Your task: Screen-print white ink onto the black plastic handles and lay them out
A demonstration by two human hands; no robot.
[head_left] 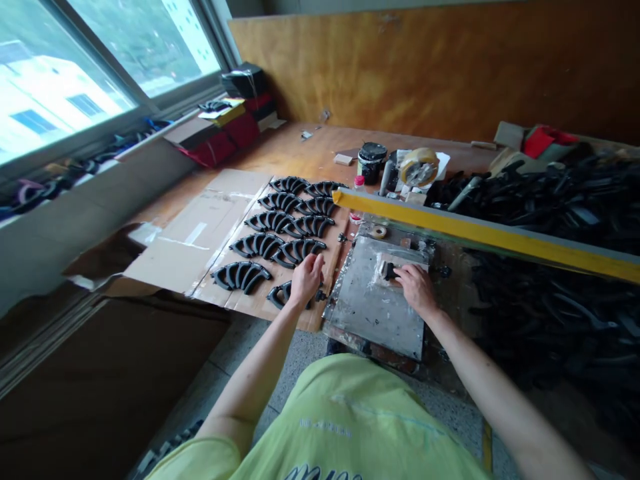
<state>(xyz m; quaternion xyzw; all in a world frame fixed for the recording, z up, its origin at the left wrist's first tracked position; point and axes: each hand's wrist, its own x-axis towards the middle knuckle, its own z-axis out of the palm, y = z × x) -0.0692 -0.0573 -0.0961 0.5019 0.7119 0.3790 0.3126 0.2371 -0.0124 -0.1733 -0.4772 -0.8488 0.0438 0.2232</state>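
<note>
The left hand [306,280], fingers curled, sets a curved black part [281,293] at the near end of the rows on the cardboard [200,233], while the right hand [417,288] pinches a small black piece [389,271] on the metal plate [370,307]; I judge the next move needs careful alignment.

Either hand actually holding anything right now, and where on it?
Left hand rests on a curved black piece on the cardboard; grip unclear. Right hand pinches the end of a small black part on the metal plate.
</note>
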